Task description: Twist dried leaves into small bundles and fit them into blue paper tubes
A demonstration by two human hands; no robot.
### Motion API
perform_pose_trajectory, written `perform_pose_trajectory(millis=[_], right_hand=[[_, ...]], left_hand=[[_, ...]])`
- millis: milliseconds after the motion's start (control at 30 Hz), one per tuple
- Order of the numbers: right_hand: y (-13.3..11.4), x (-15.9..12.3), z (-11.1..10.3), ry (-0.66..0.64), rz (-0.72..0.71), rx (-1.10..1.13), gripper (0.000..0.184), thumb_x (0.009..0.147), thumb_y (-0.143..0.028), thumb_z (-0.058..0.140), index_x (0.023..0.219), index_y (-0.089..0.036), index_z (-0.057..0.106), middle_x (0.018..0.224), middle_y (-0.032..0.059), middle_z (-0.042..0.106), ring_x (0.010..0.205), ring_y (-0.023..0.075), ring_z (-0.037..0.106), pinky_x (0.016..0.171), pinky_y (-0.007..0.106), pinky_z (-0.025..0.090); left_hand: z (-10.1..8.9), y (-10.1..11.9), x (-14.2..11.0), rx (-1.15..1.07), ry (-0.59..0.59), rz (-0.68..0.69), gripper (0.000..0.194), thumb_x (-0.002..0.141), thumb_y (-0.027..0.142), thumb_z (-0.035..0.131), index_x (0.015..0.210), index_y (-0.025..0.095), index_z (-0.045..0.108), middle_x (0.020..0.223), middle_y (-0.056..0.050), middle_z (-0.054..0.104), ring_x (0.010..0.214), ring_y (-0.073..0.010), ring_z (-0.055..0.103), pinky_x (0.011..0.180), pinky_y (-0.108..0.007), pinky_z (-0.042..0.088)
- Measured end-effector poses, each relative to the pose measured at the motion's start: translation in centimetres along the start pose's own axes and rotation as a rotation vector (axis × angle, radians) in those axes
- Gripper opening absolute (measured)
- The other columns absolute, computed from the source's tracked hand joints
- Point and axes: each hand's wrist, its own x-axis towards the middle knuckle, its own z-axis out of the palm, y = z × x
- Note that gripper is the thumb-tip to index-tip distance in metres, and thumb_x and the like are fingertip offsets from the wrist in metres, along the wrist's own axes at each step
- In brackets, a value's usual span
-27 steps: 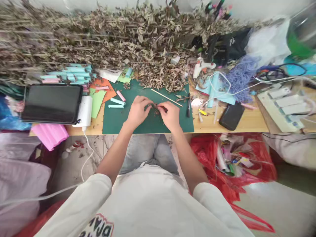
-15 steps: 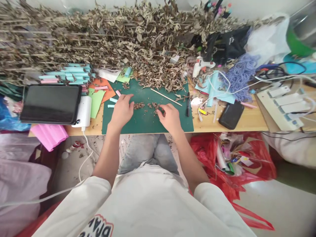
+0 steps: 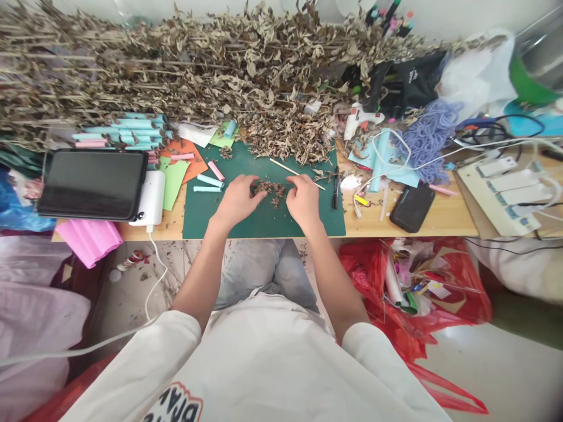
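Note:
A small pile of crumbled dried leaves [image 3: 276,189] lies on a green cutting mat [image 3: 264,225]. My left hand [image 3: 238,200] is at the pile's left edge, thumb and fingers apart and touching the crumbs. On the other side, my right hand [image 3: 303,200] rests just right of the pile, fingers loosely bent and apart, with nothing seen in it. Its fingertips are close to a thin wooden stick [image 3: 281,166], which lies slanted behind the pile. Two light blue paper rolls [image 3: 210,180] and a pink roll [image 3: 216,170] sit left of my left hand.
Dried leafy stems [image 3: 197,64] cover the back of the table, with loose leaves [image 3: 290,138] spilling onto the mat. A tablet [image 3: 92,184] and white power bank [image 3: 147,199] stand left. A black marker [image 3: 336,187], glue gun [image 3: 361,120] and phone [image 3: 412,206] lie right.
My left hand has moved right, from beside the paper rolls to the crumbs. The two scattered clumps are now pushed together into one pile. My right hand has shifted slightly right.

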Motion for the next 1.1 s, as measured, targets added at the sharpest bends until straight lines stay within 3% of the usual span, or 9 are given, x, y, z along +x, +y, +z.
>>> perform_pose_trajectory(millis=[100, 200, 400, 533, 600, 667, 733, 900, 1100], right_hand=[[-0.3, 0.6, 0.6, -0.072, -0.024, 0.032, 0.044, 0.076, -0.002, 0.041, 0.105, -0.013, 0.072, 0.106, 0.0136, 0.072, 0.102, 0.0265, 0.067, 0.099, 0.043, 0.053], [-0.8, 0.9, 1.1, -0.134, -0.065, 0.133, 0.043, 0.076, -0.002, 0.04, 0.099, -0.015, 0.073, 0.102, 0.0105, 0.074, 0.098, 0.024, 0.069, 0.096, 0.04, 0.054], [0.4, 0.7, -0.1, -0.085, -0.01, 0.209, 0.041, 0.077, -0.003, 0.04, 0.099, -0.018, 0.072, 0.099, 0.0071, 0.076, 0.095, 0.0219, 0.07, 0.094, 0.039, 0.055], [0.3, 0.5, -1.3, -0.176, -0.102, 0.125, 0.031, 0.087, -0.019, 0.052, 0.113, -0.018, 0.069, 0.11, 0.0096, 0.072, 0.097, 0.0234, 0.067, 0.094, 0.041, 0.054], [-0.4, 0.4, -1.5, -0.207, -0.178, 0.01, 0.044, 0.088, -0.037, 0.063, 0.128, -0.019, 0.062, 0.122, 0.0131, 0.065, 0.11, 0.0286, 0.061, 0.096, 0.045, 0.052], [-1.4, 0.4, -1.4, -0.24, -0.251, -0.12, 0.07, 0.082, -0.052, 0.071, 0.142, -0.022, 0.051, 0.131, 0.0166, 0.058, 0.121, 0.0347, 0.054, 0.095, 0.048, 0.052], [-2.3, 0.6, -1.0, -0.284, -0.288, -0.22, 0.079, 0.081, -0.058, 0.071, 0.147, -0.024, 0.044, 0.134, 0.0182, 0.053, 0.119, 0.0359, 0.054, 0.088, 0.045, 0.053], [-2.7, 1.2, 0.5, -0.352, -0.272, -0.342, 0.035, 0.099, -0.044, 0.049, 0.122, -0.019, 0.06, 0.122, 0.0172, 0.058, 0.1, 0.0273, 0.062, 0.07, 0.033, 0.049], [-1.7, 1.2, 1.8, -0.364, -0.309, -0.376, 0.032, 0.103, -0.03, 0.035, 0.106, -0.016, 0.064, 0.106, 0.0132, 0.065, 0.078, 0.0187, 0.063, 0.062, 0.027, 0.04]], left_hand=[[0.6, 0.0, -0.1, -0.002, -0.06, 0.064, 0.064, 0.073, 0.029, 0.083, 0.13, 0.013, 0.059, 0.118, -0.013, 0.062, 0.101, -0.0272, 0.064, 0.092, -0.042, 0.054], [1.7, 0.3, 0.3, -0.002, -0.076, 0.151, 0.072, 0.069, 0.018, 0.084, 0.135, 0.012, 0.055, 0.121, -0.014, 0.06, 0.113, -0.0302, 0.061, 0.099, -0.044, 0.052], [1.6, 0.3, 0.3, -0.099, -0.075, 0.149, 0.067, 0.075, 0.015, 0.079, 0.137, 0.014, 0.054, 0.116, -0.012, 0.063, 0.082, -0.0191, 0.065, 0.082, -0.037, 0.057], [-0.1, -0.2, -0.2, -0.158, 0.001, 0.085, 0.039, 0.088, 0.029, 0.068, 0.125, 0.017, 0.063, 0.116, -0.01, 0.065, 0.074, -0.0145, 0.064, 0.073, -0.032, 0.056], [-0.6, -0.5, -0.1, -0.182, 0.092, 0.036, 0.029, 0.095, 0.034, 0.057, 0.116, 0.016, 0.068, 0.109, -0.01, 0.068, 0.077, -0.0157, 0.065, 0.075, -0.031, 0.054], [-0.8, -0.7, 0.0, -0.216, 0.176, -0.021, 0.033, 0.1, 0.037, 0.046, 0.11, 0.017, 0.07, 0.099, -0.009, 0.071, 0.079, -0.0167, 0.065, 0.076, -0.03, 0.053], [-0.8, -0.8, 0.1, -0.268, 0.221, -0.072, 0.041, 0.103, 0.042, 0.039, 0.109, 0.018, 0.071, 0.092, -0.007, 0.071, 0.076, -0.0164, 0.064, 0.075, -0.029, 0.051], [-0.2, -0.7, 0.0, -0.38, 0.238, -0.143, 0.047, 0.102, 0.052, 0.037, 0.108, 0.019, 0.071, 0.09, -0.006, 0.072, 0.071, -0.0149, 0.063, 0.066, -0.026, 0.048], [1.3, -1.2, 0.2, -0.457, 0.223, -0.176, 0.046, 0.1, 0.054, 0.041, 0.103, 0.019, 0.071, 0.089, -0.006, 0.072, 0.069, -0.014, 0.063, 0.065, -0.025, 0.049]])
